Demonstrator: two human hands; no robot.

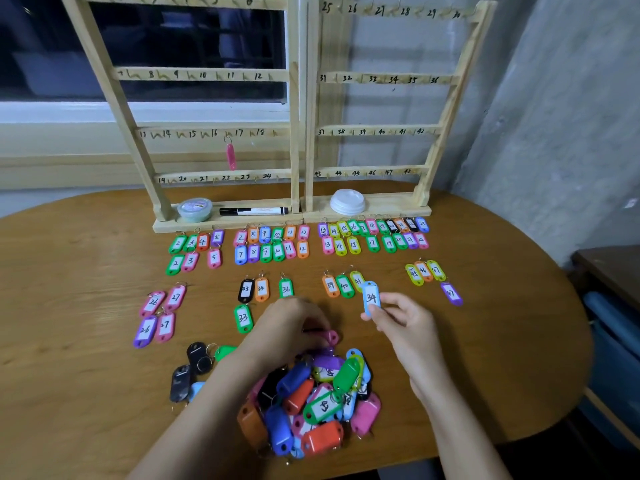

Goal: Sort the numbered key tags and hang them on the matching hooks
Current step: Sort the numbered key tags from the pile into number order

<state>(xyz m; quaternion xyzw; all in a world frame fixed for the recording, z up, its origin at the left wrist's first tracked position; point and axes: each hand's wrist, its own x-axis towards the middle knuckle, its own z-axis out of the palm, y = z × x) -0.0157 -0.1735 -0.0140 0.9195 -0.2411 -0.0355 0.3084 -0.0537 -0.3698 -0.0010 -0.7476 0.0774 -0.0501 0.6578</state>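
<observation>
1. Two bare forearms reach in from the bottom edge, cut off near the elbows, either side of a loose pile of key tags at the front of a wooden table. Most tags in the pile overlap or lie face down, so hardly any numbers can be read.
2. The left hand bends over the far edge of the pile, fingers curled down beside a pink tag. Its fingertips are hidden behind the hand, so whether it grips anything cannot be told.
3. The right hand, apart from the left, pinches a blue tag marked 34 by its lower end and holds it upright above the table.
4. Black tags left of the pile are partly hidden by the left forearm.
5. Further back, sorted tags lie face up in numbered groups, many in pairs. The farthest row on the right is too small to read fully.
6. At the table's far edge stand a left rack and a right rack with hand-numbered hooks. The left rack's top rail is cut off by the frame.
7. One hanging tag, pink, dangles below the 17 on the left rack, edge-on, with its number unseen.
8. On the rack bases sit a small tub, a black marker and stacked white lids.
</observation>
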